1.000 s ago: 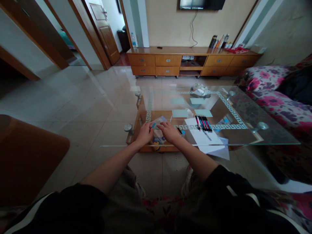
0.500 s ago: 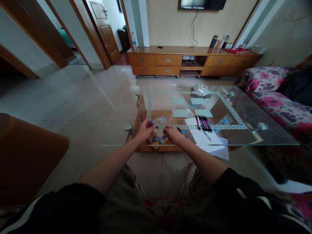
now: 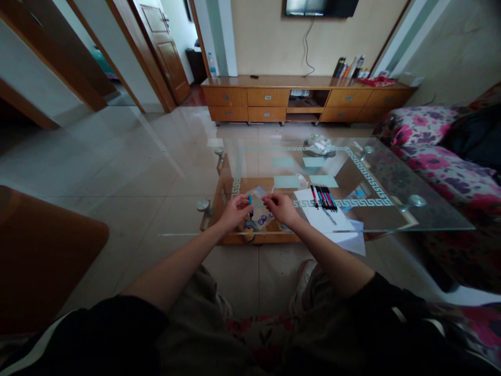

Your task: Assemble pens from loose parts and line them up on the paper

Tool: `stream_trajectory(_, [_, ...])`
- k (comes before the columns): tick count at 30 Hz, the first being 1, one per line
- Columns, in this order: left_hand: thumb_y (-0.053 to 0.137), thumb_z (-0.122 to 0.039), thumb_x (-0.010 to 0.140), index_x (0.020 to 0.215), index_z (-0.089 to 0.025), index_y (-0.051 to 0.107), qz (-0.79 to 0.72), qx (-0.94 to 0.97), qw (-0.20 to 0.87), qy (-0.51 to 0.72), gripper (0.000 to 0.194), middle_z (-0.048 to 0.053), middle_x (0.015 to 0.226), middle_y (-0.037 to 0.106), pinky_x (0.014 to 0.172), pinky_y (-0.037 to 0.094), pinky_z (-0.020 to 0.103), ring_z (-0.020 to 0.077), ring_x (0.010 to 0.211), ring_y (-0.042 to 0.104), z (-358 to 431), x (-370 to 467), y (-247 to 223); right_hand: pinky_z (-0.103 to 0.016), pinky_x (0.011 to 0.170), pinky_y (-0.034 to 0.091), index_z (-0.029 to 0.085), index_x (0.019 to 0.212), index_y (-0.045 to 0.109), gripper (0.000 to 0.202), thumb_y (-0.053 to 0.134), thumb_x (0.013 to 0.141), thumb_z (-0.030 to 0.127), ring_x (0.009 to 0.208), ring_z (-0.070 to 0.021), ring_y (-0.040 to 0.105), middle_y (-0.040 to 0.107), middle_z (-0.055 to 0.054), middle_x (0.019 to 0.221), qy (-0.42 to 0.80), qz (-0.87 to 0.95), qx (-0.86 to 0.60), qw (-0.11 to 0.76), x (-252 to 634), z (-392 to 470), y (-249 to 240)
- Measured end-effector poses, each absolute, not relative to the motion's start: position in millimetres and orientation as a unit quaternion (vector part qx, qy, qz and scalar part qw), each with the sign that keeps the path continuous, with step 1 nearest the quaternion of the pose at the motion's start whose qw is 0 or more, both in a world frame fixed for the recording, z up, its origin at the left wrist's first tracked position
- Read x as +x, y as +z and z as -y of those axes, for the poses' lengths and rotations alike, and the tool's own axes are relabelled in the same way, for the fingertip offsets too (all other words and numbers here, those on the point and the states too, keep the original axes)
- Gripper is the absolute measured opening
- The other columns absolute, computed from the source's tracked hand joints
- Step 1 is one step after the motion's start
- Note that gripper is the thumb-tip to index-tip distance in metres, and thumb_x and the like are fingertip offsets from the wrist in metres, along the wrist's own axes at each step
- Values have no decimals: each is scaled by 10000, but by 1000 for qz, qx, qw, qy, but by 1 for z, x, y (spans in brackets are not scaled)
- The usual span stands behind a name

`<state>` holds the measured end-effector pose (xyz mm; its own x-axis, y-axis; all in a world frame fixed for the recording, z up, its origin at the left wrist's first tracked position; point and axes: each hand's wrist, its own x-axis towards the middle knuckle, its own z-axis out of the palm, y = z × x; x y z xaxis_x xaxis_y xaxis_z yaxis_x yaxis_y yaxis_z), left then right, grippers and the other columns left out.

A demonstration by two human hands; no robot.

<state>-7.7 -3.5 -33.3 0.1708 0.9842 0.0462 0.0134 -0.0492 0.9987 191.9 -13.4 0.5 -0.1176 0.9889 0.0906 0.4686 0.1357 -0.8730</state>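
Between the fingertips of my left hand (image 3: 236, 210) is a blue and black pen piece (image 3: 251, 207), held upright above the glass table (image 3: 250, 183). My right hand (image 3: 280, 209) is just to its right, fingers pinched together; whatever they hold is too small to make out. Below both hands lies a clear plastic packet (image 3: 263, 219) with blue and yellow print. To the right, several red, blue and black pens (image 3: 324, 198) lie side by side on white paper (image 3: 313, 215).
A glass bowl (image 3: 320, 146) with crumpled plastic stands at the table's far side. Beyond is a wooden TV cabinet (image 3: 268, 97) with bottles. A floral sofa (image 3: 426, 128) is on the right, a brown wooden piece (image 3: 50, 256) on the left.
The pen piece in my left hand has turned from slanted to upright. My right hand has risen slightly, and a dark item once beside it no longer shows.
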Motion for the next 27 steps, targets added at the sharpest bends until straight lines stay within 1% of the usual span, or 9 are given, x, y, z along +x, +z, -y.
stream_trajectory(2, [780,-287,713,963,-163,626,-444,580,507,457,319,25,843,674,729,511,278,147,762,644,3,-6,-34,-250,617,515,150,880,707,210,575,906,311,637,-148,642,719,-51,754,438,595,-544,398,191,13,-1])
stream_trajectory(4, [776,-275,712,948,-157,646,-442,605,492,444,295,35,850,685,733,514,286,154,771,647,4,-5,-34,-229,568,495,145,828,689,211,600,879,329,583,-128,606,692,-37,706,488,549,-532,421,191,12,-3])
stream_trajectory(7, [751,-276,734,961,-156,671,-434,638,480,417,268,57,896,708,721,519,294,169,791,658,6,-5,-35,-209,523,461,144,801,681,228,632,845,362,537,-108,563,655,-16,658,498,530,-523,444,193,11,-4])
stream_trajectory(11, [729,-277,754,975,-158,700,-437,667,445,407,252,68,919,712,690,508,287,181,810,653,8,-6,-35,-205,508,453,147,801,685,260,629,839,398,553,-110,575,674,-27,685,479,546,-520,450,193,12,-3])
stream_trajectory(14, [734,-273,753,975,-169,719,-438,677,429,408,246,64,916,710,699,507,291,181,807,649,9,-8,-37,-214,533,481,143,875,706,218,652,819,347,592,-119,609,709,-43,740,474,549,-521,450,193,12,-3])
stream_trajectory(17, [738,-272,757,986,-180,729,-439,685,417,407,247,65,938,712,702,507,289,181,811,650,8,-11,-39,-233,577,513,144,967,726,237,675,797,302,630,-128,634,732,-48,786,461,571,-509,450,193,12,-4])
stream_trajectory(21, [720,-282,782,1017,-177,732,-441,696,411,390,257,76,969,723,689,512,292,187,814,656,7,-12,-39,-261,636,534,166,933,756,243,652,838,364,694,-151,665,748,-48,820,406,626,-498,442,195,13,-6])
stream_trajectory(24, [710,-296,798,1063,-174,727,-435,696,426,380,292,83,992,731,680,517,295,188,808,664,7,-13,-40,-287,716,543,175,941,759,201,650,838,308,742,-159,680,761,-56,881,367,652,-496,441,197,14,-5])
stream_trajectory(27, [711,-309,804,1105,-176,722,-426,698,443,368,329,82,978,738,679,520,296,186,789,671,7,-14,-43,-289,725,541,153,994,736,219,666,813,255,748,-157,677,757,-72,922,348,657,-492,453,196,16,-2])
